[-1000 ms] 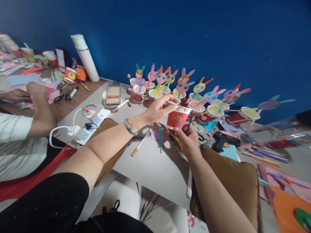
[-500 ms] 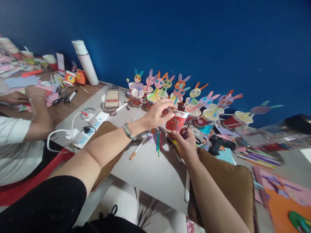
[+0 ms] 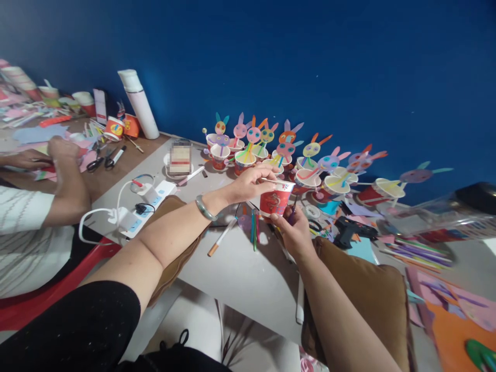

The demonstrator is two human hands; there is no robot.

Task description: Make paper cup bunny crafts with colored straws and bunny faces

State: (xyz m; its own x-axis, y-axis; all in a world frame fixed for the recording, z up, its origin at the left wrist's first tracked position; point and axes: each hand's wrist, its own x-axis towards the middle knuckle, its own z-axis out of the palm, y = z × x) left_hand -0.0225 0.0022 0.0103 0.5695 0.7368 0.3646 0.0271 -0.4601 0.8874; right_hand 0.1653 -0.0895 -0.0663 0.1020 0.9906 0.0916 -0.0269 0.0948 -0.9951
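A red paper cup [image 3: 276, 201] with a white rim is held above the grey table in front of me. My left hand [image 3: 251, 184], with a bangle on its wrist, grips the cup by its rim from the left. Low on the right side of the cup is my right hand [image 3: 296, 227], its thumb at the cup's base. A thin dark pointed tool [image 3: 293, 206] sticks up from the right hand's fingers; its kind is unclear. Beneath the cup lie several coloured sticks [image 3: 254, 232] and a purple paper disc [image 3: 245, 222].
Several cups with paper rabbit heads [image 3: 253, 135] line the blue wall. On the right are a black glue gun [image 3: 354, 231], a brown cushion [image 3: 360, 294] and coloured strips [image 3: 418, 253]. Left stand a power strip [image 3: 151, 206] and a white flask [image 3: 138, 103]; another person's hands [image 3: 62, 152] work there.
The cup has shifted slightly left and down, with both hands still at it. The other person's hands appear a little lower and further right in view.
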